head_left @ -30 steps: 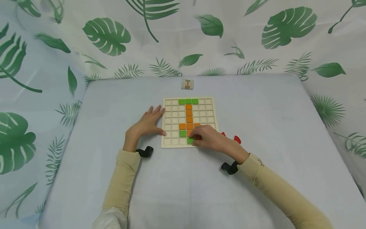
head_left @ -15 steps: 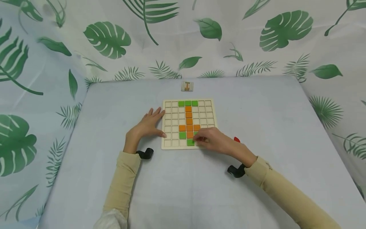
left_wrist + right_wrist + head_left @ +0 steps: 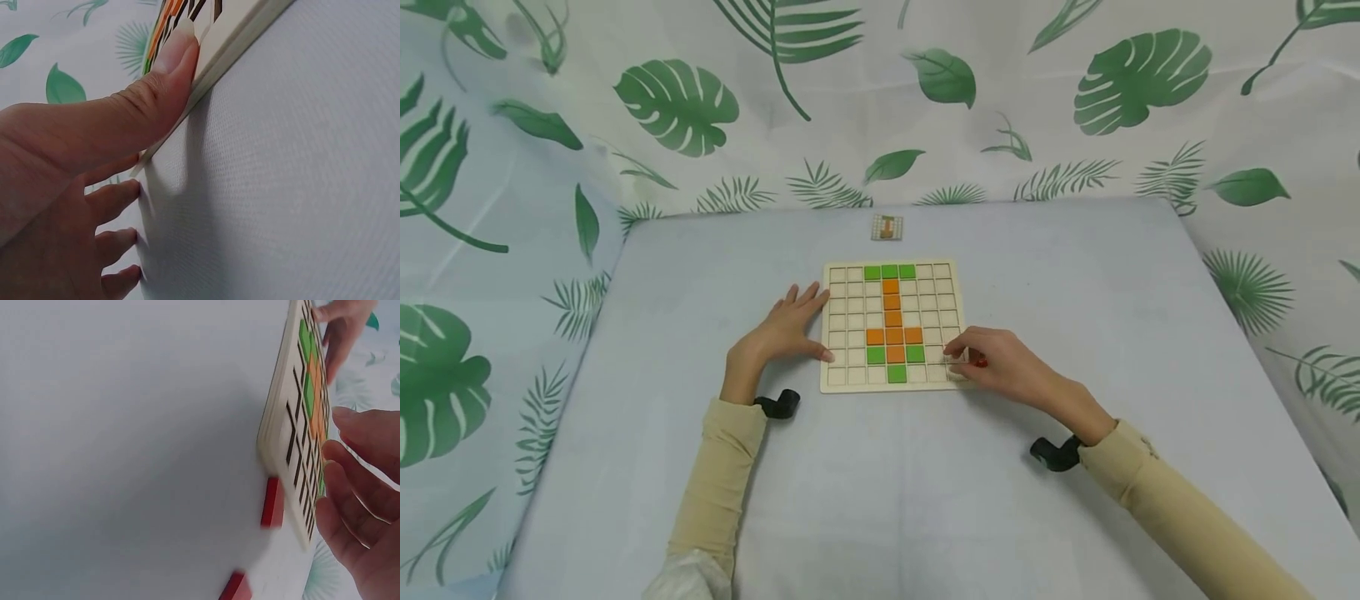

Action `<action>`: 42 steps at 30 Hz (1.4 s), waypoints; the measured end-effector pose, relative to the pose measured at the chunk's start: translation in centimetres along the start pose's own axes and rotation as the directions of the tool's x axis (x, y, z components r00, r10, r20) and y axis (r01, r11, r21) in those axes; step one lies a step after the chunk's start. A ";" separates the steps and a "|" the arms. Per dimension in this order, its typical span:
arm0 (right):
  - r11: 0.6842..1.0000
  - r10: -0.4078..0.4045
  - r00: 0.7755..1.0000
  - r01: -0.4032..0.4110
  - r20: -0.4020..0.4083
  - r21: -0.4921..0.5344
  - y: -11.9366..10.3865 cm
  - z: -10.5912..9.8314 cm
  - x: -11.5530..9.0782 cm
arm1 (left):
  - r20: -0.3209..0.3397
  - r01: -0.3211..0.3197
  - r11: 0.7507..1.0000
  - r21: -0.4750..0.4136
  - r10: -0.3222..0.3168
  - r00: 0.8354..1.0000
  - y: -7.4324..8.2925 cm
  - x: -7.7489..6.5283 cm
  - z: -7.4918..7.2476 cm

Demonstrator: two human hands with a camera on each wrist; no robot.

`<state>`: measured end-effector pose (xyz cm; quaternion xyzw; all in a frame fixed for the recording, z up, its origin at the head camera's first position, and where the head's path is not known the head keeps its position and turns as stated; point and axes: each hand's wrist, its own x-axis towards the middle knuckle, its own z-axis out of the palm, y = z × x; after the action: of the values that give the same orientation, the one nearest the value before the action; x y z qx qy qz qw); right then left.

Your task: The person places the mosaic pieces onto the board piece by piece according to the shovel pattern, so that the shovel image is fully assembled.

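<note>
Hands at the grid board
Left hand (image 3: 778, 332) lies flat, thumb touching the board (image 3: 891, 323) at its 9 o'clock; right hand (image 3: 1000, 364), fingers loosely bent and empty, hovers over red tiles (image 3: 272, 501) at 4 o'clock; small card (image 3: 887, 227) at 12.

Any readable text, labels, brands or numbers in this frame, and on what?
None: no readable text in any view.
The small card beyond the grid board shows only a tiny coloured pattern, too small to tell any lettering.
The board, its green and orange tiles, the red pieces and the leaf-print cloth carry no writing.
</note>
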<state>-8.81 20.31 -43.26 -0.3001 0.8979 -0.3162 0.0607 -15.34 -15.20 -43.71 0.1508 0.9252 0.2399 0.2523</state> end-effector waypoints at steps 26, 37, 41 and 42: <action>0.993 0.080 0.996 -0.084 -0.043 -0.086 2.7 -1.6 -2.9 | 0.009 -0.002 1.000 0.025 0.002 1.000 -0.5 0.5 0.2; 0.987 0.085 0.996 -0.085 -0.008 -0.135 2.9 -1.2 -2.4 | 0.005 0.005 1.000 0.030 -0.005 1.000 -0.3 0.5 0.2; 0.985 0.086 0.996 -0.087 -0.014 -0.151 2.9 -1.1 -2.3 | 0.001 0.002 1.000 0.024 -0.002 1.000 -0.4 0.5 0.2; 0.984 0.090 0.996 -0.091 -0.014 -0.153 2.9 -1.1 -2.3 | 0.000 0.002 1.000 0.019 -0.002 1.000 -0.4 0.5 0.1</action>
<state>-8.74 24.00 -44.35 -0.2615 0.9325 -0.2443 0.0486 -15.72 -15.32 -44.23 0.1522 0.9277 0.2307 0.2511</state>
